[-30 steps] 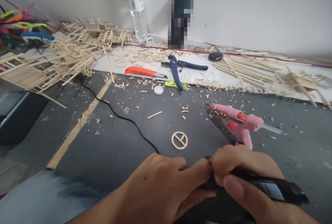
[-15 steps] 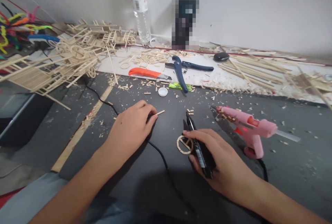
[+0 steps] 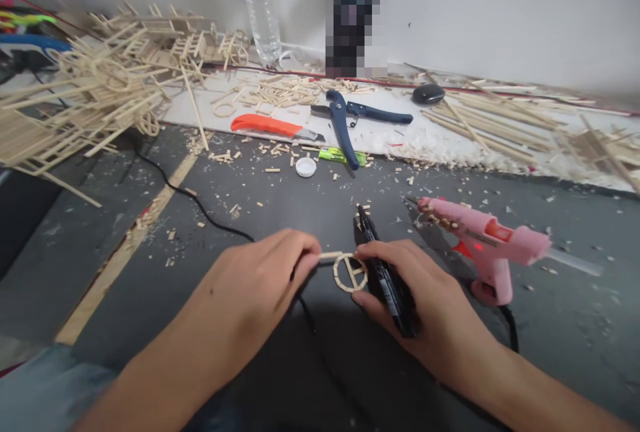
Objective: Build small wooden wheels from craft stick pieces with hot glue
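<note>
My left hand (image 3: 280, 272) is closed, pinching a short wooden stick (image 3: 330, 256) between thumb and forefinger. The stick's far end meets the upper edge of a small wooden wheel (image 3: 338, 279), a ring of short pieces with spokes inside. My right hand (image 3: 425, 292) curls around a black marker (image 3: 384, 280), its tip pointing away from me. The same hand's thumb and forefinger touch the wheel's right side. A pink glue gun (image 3: 483, 235) lies to the right of that hand, a small red light glowing on it.
Beyond the hands lie an orange utility knife (image 3: 267, 125), blue-handled cutters (image 3: 345, 129), a white cap (image 3: 306, 167) and a lime-green packet (image 3: 330, 155). Wooden stick models (image 3: 120, 79) pile up at left. A plastic bottle (image 3: 263, 19) stands by the wall. A black cable (image 3: 200, 209) crosses the table.
My left hand has moved right and nearer, bringing the stick against the wheel. The wheel has shifted slightly left, with my right hand still around the marker. The view has tilted down.
</note>
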Demonstrator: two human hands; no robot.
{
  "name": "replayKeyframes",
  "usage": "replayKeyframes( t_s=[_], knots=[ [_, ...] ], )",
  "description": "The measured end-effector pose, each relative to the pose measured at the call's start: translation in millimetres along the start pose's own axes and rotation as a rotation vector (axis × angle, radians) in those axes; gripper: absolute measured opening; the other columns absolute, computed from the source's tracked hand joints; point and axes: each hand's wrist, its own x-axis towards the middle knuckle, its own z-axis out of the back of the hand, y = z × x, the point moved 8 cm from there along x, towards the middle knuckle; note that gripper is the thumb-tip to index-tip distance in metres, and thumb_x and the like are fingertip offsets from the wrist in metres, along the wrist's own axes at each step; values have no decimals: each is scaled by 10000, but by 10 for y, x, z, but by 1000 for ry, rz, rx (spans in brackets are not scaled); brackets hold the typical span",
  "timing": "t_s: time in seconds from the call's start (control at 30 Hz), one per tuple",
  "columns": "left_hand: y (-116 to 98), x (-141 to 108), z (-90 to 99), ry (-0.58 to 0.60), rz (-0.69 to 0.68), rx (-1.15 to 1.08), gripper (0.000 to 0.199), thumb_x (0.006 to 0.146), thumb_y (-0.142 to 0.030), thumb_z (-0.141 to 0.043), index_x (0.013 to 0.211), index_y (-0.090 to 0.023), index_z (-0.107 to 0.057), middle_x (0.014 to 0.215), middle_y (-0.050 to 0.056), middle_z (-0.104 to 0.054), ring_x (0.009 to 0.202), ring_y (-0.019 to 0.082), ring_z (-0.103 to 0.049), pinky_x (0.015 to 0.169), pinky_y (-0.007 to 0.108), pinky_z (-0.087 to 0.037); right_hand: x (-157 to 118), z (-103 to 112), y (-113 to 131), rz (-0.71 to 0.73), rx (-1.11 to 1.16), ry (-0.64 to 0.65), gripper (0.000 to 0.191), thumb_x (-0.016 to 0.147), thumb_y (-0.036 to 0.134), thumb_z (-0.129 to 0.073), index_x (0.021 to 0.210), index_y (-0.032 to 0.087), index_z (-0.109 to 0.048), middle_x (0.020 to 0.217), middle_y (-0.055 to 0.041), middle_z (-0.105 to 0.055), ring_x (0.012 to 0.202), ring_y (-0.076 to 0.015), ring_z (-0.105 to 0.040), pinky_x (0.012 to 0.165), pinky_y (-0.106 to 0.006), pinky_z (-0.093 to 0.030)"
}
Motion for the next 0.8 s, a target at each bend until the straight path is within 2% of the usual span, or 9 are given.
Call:
replayKeyframes(
  t_s=[0.07, 0.17, 0.27, 0.4, 0.63, 0.8],
  knots=[
    [-26, -54, -113, 51, 12, -155, 176, 1069, -324, -432, 1040, -277, -600, 946, -53, -704, 852, 151, -689, 714, 288, -415, -7, 0, 0, 2, -1, 1, 364, 908, 154, -647, 1234, 249, -515, 1070, -66, -703, 966, -232, -684, 807, -366, -575],
    [21, -111, -241, 102, 53, -250, 161, 1062, -286, -451, 1070, -298, -612, 992, -62, -700, 885, 137, -678, 759, 280, -424, -9, -6, -8, -7, 14, 14, 392, 890, 105, -636, 1234, 248, -514, 1067, -57, -694, 963, -217, -671, 808, -348, -563],
    [66, -133, -262, 123, 78, -254, 160, 1057, -313, -467, 1089, -321, -624, 1023, -72, -709, 906, 135, -685, 759, 273, -435, -1, -7, -14, -18, 37, 26, 418, 876, 82, -638, 1235, 257, -513, 1059, -46, -689, 956, -208, -661, 803, -338, -553],
    [9, -115, -242, 149, 40, -248, 173, 1050, -339, -483, 1025, -308, -651, 941, -78, -721, 838, 129, -701, 712, 260, -447, 20, -5, -6, -22, 53, 35, 405, 885, 74, -624, 1222, 267, -510, 1035, -42, -694, 917, -201, -663, 764, -326, -548],
    [-6, -114, -222, 47, 8, -243, 137, 1024, -300, -532, 968, -303, -656, 858, -101, -723, 749, 104, -711, 656, 240, -453, 40, -18, -11, -25, 64, 42, 401, 896, 87, -635, 1230, 275, -515, 1035, -30, -688, 919, -181, -656, 767, -303, -542],
    [-12, -140, -201, 10, -15, -232, 102, 1017, -291, -550, 985, -315, -645, 876, -118, -733, 766, 95, -720, 669, 228, -464, 36, -13, -7, -16, 77, 43, 404, 890, 93, -633, 1233, 271, -514, 1037, -27, -694, 922, -181, -652, 765, -308, -537]
  ],
)
